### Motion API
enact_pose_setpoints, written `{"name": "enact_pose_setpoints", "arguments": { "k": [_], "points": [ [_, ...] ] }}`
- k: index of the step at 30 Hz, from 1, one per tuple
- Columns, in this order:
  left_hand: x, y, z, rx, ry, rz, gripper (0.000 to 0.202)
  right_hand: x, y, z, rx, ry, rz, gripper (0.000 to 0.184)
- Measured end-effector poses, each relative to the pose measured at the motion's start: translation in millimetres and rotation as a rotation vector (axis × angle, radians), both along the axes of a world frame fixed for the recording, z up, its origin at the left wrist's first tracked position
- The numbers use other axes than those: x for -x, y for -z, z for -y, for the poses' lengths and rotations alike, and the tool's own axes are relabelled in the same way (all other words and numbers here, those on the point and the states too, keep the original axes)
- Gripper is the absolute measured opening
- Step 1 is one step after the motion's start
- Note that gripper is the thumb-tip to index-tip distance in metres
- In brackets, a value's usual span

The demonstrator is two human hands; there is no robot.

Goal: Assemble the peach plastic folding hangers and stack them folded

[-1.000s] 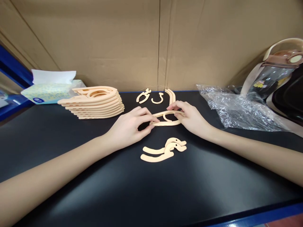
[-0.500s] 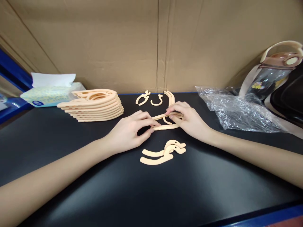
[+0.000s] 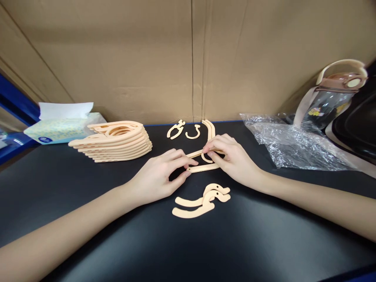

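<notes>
Both my hands hold one peach plastic hanger frame [image 3: 202, 167] just above the black table [image 3: 88, 196]. My left hand [image 3: 160, 176] pinches its left tip between thumb and fingers. My right hand [image 3: 232, 156] grips its right end, fingers curled over a small hook piece inside the frame. Two loose curved hanger arms [image 3: 199, 199] lie on the table just in front of my hands.
A stack of several peach hangers [image 3: 114, 141] sits at the back left, beside a tissue pack [image 3: 63, 119]. Small hook pieces [image 3: 188, 131] lie against the cardboard wall [image 3: 188, 58]. Crumpled clear plastic [image 3: 290, 145] and a bottle with a strap [image 3: 335, 94] are at the right.
My right hand has drawn in towards the left, closing the frame's right end. The view has tipped, so everything sits lower in the picture.
</notes>
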State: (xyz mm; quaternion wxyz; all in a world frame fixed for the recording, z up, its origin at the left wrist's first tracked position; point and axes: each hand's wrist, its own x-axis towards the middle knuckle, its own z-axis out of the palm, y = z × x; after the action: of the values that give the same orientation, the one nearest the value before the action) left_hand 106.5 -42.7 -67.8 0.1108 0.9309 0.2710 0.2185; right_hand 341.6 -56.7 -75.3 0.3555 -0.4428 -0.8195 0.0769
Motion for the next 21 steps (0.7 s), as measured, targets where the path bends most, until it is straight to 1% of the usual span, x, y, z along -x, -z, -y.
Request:
{"name": "enact_pose_setpoints", "arguments": {
  "k": [6, 10, 16, 21],
  "points": [
    [-0.1, -1.3, 1.2, 0.006, 0.014, -0.006, 0.024, 2.4, -3.6, 6.2, -0.026, -0.056, -0.007, 0.015],
    [1.3, -0.9, 0.6, -0.023, 0.019, -0.008, 0.025, 2.4, -2.6, 7.0, -0.05, -0.093, 0.009, 0.015],
    [1.3, -2.5, 1.9, -0.073, -0.04, -0.015, 0.025, 3.0, -2.6, 4.9, -0.076, -0.127, 0.038, 0.013],
    [-1.5, -4.3, 3.8, -0.089, -0.056, -0.019, 0.025, 2.2, -1.6, 6.4, -0.077, -0.146, 0.053, 0.012]
  ]
}}
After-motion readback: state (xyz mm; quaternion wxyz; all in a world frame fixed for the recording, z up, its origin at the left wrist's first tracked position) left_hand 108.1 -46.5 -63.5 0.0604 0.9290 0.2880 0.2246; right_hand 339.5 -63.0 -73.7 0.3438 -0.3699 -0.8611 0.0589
